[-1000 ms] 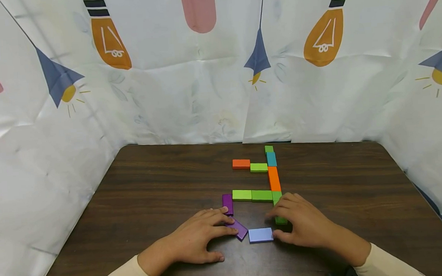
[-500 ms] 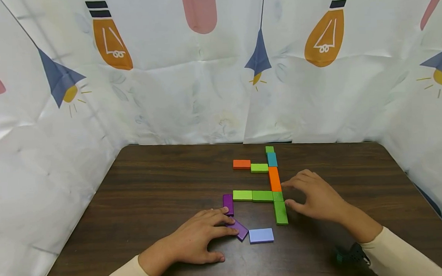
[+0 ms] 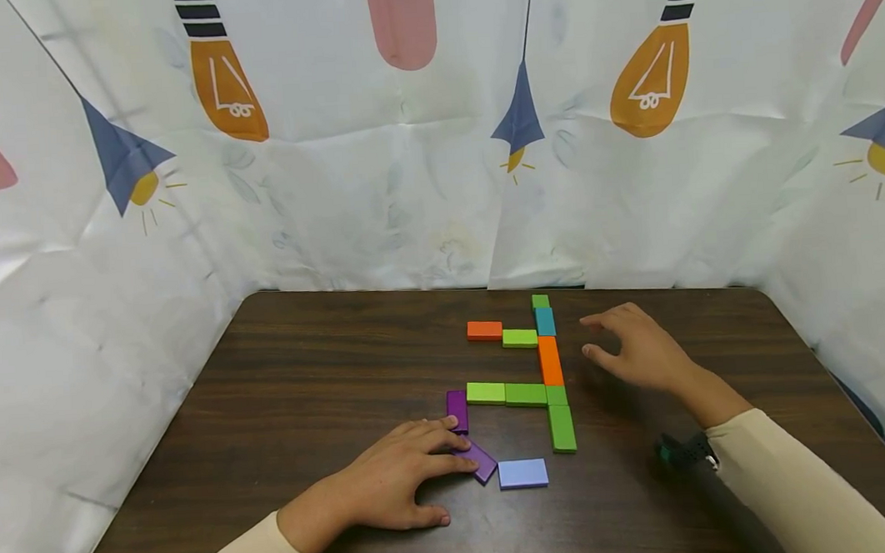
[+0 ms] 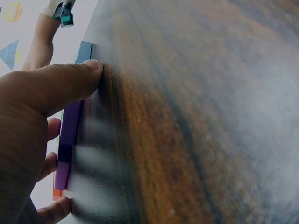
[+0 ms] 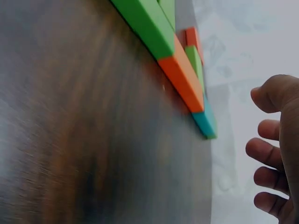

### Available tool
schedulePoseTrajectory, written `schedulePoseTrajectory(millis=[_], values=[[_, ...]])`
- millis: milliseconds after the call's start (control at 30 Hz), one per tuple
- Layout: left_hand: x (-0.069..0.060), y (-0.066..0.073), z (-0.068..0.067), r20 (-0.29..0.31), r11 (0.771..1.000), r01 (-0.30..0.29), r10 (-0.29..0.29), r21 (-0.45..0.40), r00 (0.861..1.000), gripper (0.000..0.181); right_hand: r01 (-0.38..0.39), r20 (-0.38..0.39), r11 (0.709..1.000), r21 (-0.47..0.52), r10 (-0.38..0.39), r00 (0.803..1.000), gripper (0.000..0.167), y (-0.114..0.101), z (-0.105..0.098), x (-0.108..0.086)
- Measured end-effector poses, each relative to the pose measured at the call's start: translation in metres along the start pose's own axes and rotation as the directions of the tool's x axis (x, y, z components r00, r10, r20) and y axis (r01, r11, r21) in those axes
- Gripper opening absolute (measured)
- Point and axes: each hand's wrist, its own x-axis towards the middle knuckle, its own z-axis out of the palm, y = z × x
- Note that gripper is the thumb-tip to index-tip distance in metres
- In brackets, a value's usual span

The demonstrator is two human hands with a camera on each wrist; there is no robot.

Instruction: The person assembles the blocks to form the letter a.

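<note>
My left hand lies on the table with fingers spread. Its fingertips touch a dark purple block and a slanted purple block. Right of these sits a light blue block, apart from a long green block. Upward from that green block runs a line with an orange block and a teal block. My right hand hovers right of this line, fingers loosely bent and holding nothing; the right wrist view shows the orange block away from it.
Two side branches leave the line leftward: green blocks reaching the dark purple one, and farther back a green block with an orange-red block at its end. The brown table meets a printed white cloth behind.
My right hand has left the long green block and moved up and right, away from the line of blocks. The left hand stays in place, and the blocks look unmoved.
</note>
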Motion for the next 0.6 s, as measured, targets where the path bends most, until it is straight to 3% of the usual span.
schedulePoseTrajectory(millis=[300, 600], values=[[0.0, -0.001, 0.0, -0.004, 1.0, -0.007, 0.007, 0.007, 1.0, 0.063, -0.073, 0.08, 0.996, 0.044, 0.069, 0.994, 0.052, 0.022, 0.016, 0.028], [-0.001, 0.0, 0.0, 0.005, 1.0, 0.002, -0.002, 0.015, 1.0, 0.064, -0.13, 0.158, 0.988, 0.08, 0.116, 0.981, 0.055, 0.015, 0.035, 0.052]])
